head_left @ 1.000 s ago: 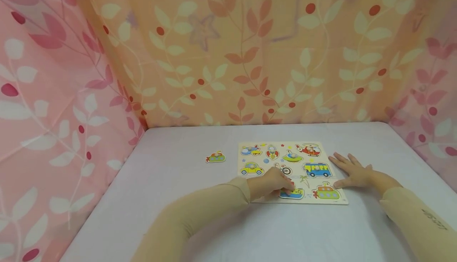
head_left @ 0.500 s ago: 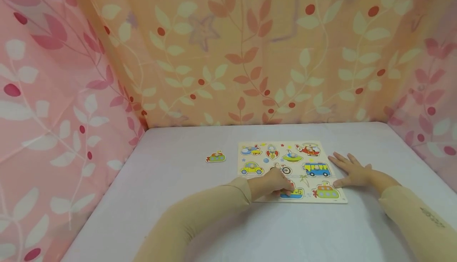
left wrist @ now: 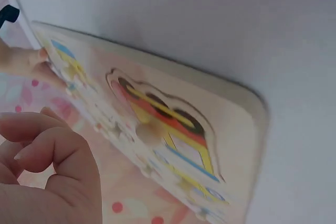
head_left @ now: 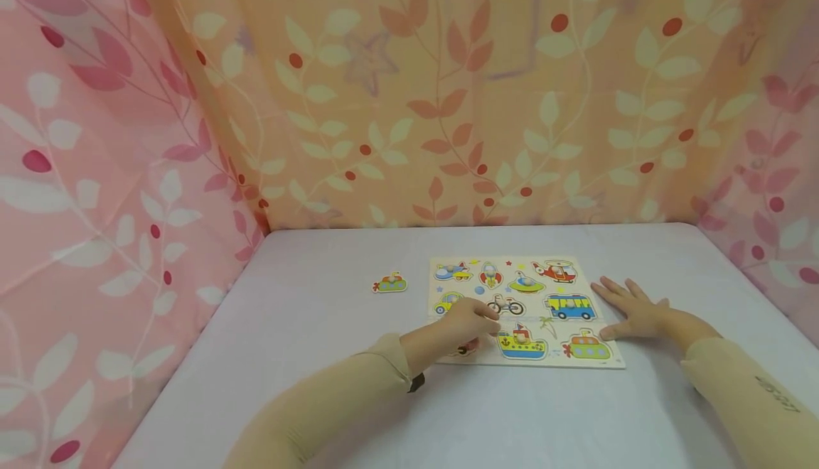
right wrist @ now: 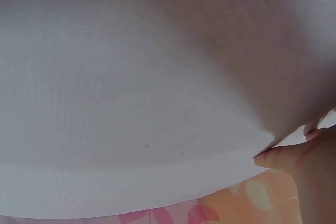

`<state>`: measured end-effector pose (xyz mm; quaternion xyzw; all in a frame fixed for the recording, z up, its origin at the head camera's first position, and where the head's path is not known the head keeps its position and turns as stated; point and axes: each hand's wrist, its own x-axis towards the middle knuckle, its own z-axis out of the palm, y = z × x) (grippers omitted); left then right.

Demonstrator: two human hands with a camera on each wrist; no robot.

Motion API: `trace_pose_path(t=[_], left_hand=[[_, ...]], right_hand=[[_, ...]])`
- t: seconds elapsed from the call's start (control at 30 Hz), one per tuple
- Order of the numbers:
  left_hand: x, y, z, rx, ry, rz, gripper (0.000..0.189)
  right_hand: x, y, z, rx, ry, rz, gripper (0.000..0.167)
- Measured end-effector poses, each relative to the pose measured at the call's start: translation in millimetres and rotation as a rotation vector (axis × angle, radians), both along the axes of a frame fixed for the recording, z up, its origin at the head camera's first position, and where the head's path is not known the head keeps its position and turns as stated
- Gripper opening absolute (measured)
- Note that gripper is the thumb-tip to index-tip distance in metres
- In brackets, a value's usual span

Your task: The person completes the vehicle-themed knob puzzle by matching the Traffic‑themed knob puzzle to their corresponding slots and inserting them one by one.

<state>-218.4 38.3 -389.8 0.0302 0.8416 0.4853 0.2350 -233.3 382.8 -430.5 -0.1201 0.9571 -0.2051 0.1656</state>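
My left hand (head_left: 463, 323), fingers loosely curled and holding nothing, hovers over the lower left of a wooden puzzle board (head_left: 591, 364). Just right of its fingertips lies the ship piece (head_left: 521, 348), set in the board. Beneath the hand, mostly hidden in the head view, is a train piece with a round knob; the left wrist view shows this train piece (left wrist: 202, 145) in its outline. My right hand (head_left: 633, 313) rests with fingers spread at the board's right edge, its thumb beside the printed submarine shape (head_left: 587, 346). A loose submarine piece (head_left: 392, 283) lies left of the board.
Bus (head_left: 571, 307), bicycle (head_left: 505, 305), helicopter (head_left: 555, 271) and several other vehicle pieces sit on the board. A white cloth (head_left: 320, 270) covers the table. Floral curtains (head_left: 409, 99) hang behind and at both sides.
My left hand has let go of the ship piece and drawn back to the left, uncovering it. The right hand stays at the board's edge. The head view has shifted slightly.
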Motion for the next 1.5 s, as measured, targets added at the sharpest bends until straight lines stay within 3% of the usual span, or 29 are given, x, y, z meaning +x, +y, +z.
trace_pose_path(t=[0.33,0.53,0.7,0.9,1.1,1.3,1.5], left_hand=[[-22.2,-60.8,8.6,0.037,0.047,0.083,0.024],[-32.8,-94.3,3.6,0.043,0.069,0.090,0.025],[-41.6,-114.9,-2.1,0.051,0.098,0.133,0.027],[-49.8,-135.5,-9.3,0.110,0.121,0.161,0.029],[-63.0,-153.2,-17.9,0.062,0.164,0.160,0.030],[-82.8,-163.5,-22.8,0.019,0.129,0.187,0.034],[-101.4,-167.3,-22.1,-0.070,0.054,0.168,0.039]], right_hand=[[-2.1,3,1.3,-0.001,0.003,0.007,0.102],[-1.1,3,0.1,-0.005,0.009,0.010,0.101],[-0.2,2,0.3,-0.015,0.005,0.003,0.101],[-0.4,2,-2.8,-0.011,0.006,0.006,0.101],[-0.7,2,-3.1,-0.013,0.009,0.007,0.101],[0.1,1,-1.9,-0.006,0.007,0.002,0.102],[0.5,0,-1.7,0.009,0.011,0.002,0.102]])
